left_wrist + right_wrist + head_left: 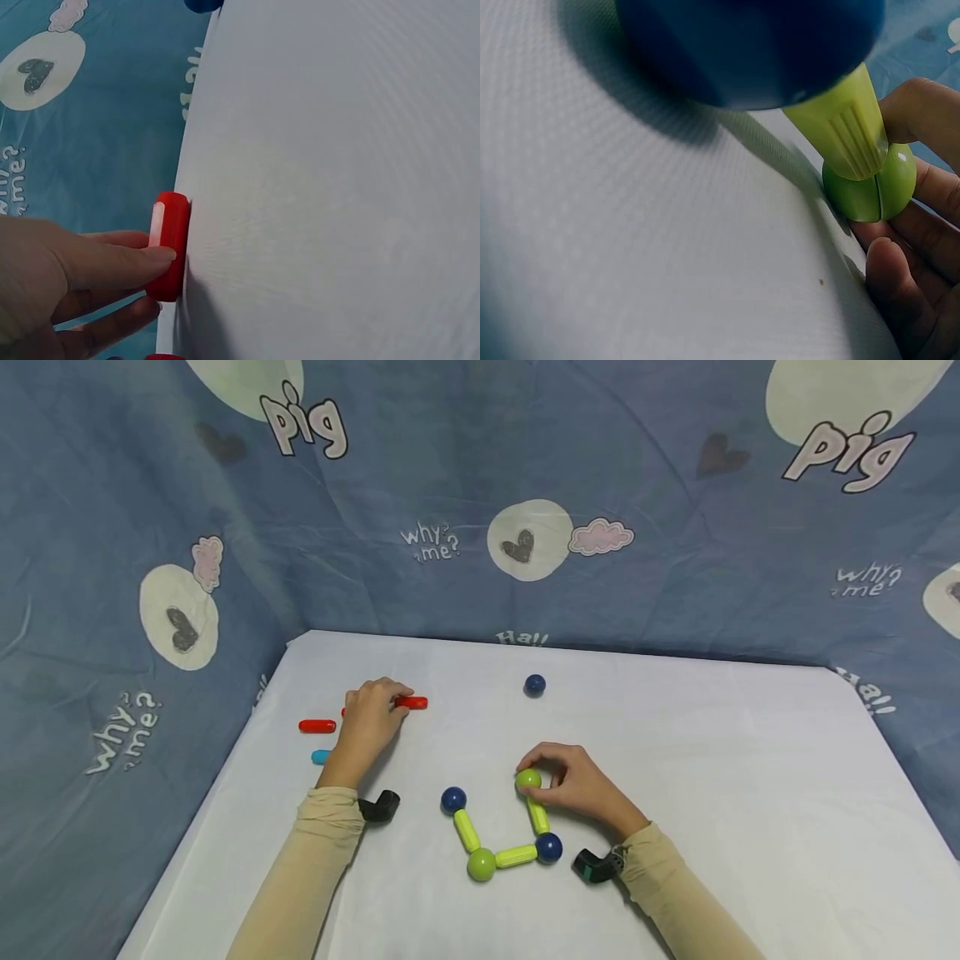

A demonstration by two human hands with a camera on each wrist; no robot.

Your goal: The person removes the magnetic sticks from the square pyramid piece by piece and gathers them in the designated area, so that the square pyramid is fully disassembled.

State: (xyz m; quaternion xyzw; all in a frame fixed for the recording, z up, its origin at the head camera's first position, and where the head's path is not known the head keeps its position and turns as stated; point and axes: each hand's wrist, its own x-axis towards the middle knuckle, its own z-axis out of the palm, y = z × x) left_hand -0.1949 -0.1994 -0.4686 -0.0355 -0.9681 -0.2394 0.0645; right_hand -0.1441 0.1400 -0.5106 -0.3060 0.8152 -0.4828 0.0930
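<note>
Pinching a red stick (415,702) at the table's (712,760) left side — left hand (370,720); right hand (576,783) pinches green ball (528,779) at chain's (516,857) right end. I'd brace ball — bring stick end-on.

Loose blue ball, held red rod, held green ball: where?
Loose blue ball (535,685), head view, middle.
Held red rod (172,229), left wrist view, upper half.
Held green ball (886,187), right wrist view, beside seam.

red stick (416,702): pinched, left grip (372,712) | green ball (528,778): held, right grip (576,783), touching lime stick (538,818)
</note>
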